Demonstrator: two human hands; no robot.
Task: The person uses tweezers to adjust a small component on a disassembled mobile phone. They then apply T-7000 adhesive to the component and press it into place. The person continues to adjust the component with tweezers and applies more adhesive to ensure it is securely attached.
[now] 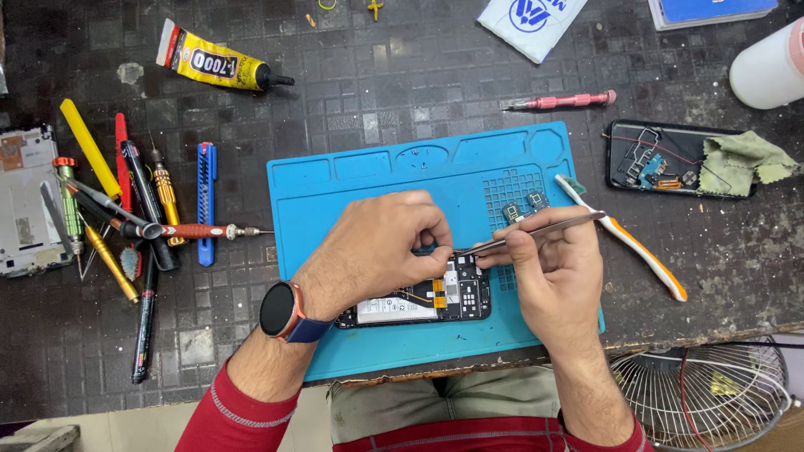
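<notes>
An opened phone [452, 297] with its back off lies on a blue repair mat [377, 188], showing its battery and circuit board. My left hand [377, 247], with a dark watch on the wrist, rests on the phone's upper edge with the fingers curled down. My right hand [553, 272] grips metal tweezers [536, 230] whose tips point left to the phone's top edge, just beside my left fingers. Two small loose parts [523, 208] sit on the mat's grid area behind the tweezers.
Screwdrivers and pry tools [126, 218] lie in a heap left of the mat. Behind them lies a yellow glue tube [213, 63]. A toothbrush [624, 238], a pink screwdriver [561, 102], another opened phone shell [662, 159] with a green cloth [741, 163] lie right. A wire fan guard [703, 389] stands below the table edge.
</notes>
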